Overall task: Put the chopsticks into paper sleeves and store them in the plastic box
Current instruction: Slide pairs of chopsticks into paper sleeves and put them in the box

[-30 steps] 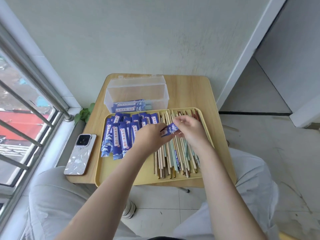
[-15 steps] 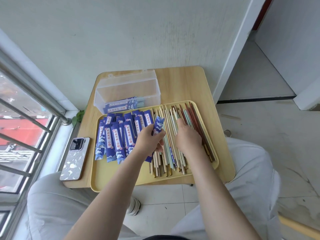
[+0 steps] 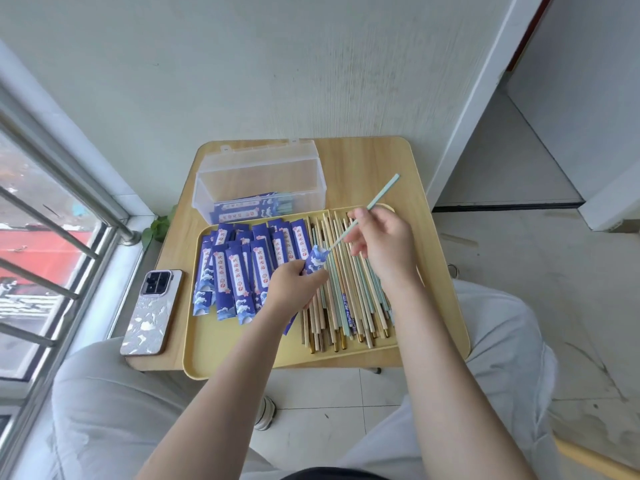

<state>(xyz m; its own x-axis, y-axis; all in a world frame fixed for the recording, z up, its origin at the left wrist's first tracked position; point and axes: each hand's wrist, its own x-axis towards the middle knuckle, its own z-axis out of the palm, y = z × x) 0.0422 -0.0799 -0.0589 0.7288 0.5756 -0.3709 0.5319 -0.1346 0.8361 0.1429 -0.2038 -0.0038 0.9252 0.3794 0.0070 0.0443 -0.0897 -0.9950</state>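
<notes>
My left hand (image 3: 294, 289) grips a blue paper sleeve (image 3: 316, 260) above the yellow tray (image 3: 242, 355), its open mouth pointing up and right. My right hand (image 3: 384, 244) pinches a pale green chopstick (image 3: 381, 194), slanted, with its lower tip at the sleeve's mouth. A pile of loose chopsticks (image 3: 349, 299) lies on the tray's right half and a heap of empty blue sleeves (image 3: 242, 268) on its left half. The clear plastic box (image 3: 259, 178) stands behind the tray, lid open, with a few sleeved chopsticks (image 3: 249, 207) lying inside.
A phone (image 3: 152, 311) lies face down on the small wooden table (image 3: 374, 168), left of the tray. A white wall rises behind the table, a barred window stands at the left, and a doorway opens at the right. My knees sit under the table's front edge.
My right hand has picked a pale green chopstick out of the pile and raised it to the sleeve's mouth. My left hand still holds the sleeve, tilted toward the chopstick.
</notes>
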